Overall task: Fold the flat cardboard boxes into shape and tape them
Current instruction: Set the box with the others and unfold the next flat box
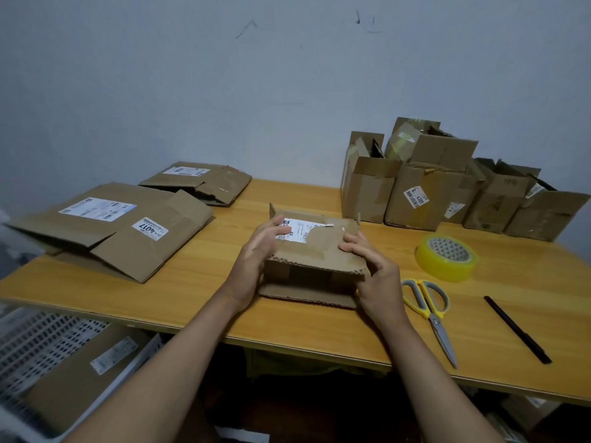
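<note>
A small cardboard box (315, 251) with a torn white label lies on its side at the middle of the wooden table (198, 292), its open end facing me with flaps spread. My left hand (256, 254) grips its left side, fingers over the top panel. My right hand (374, 273) grips its right side, thumb along the front edge. A large flattened box (108, 228) lies at the left, a smaller flat one (198, 182) behind it. A yellow tape roll (446, 259) sits to the right of the box.
Several folded, taped boxes (431, 193) stand against the wall at the back right. Yellow-handled scissors (430, 311) and a black pen (516, 329) lie right of my hands. A white perforated crate (38, 343) with cardboard stands below the table's left edge.
</note>
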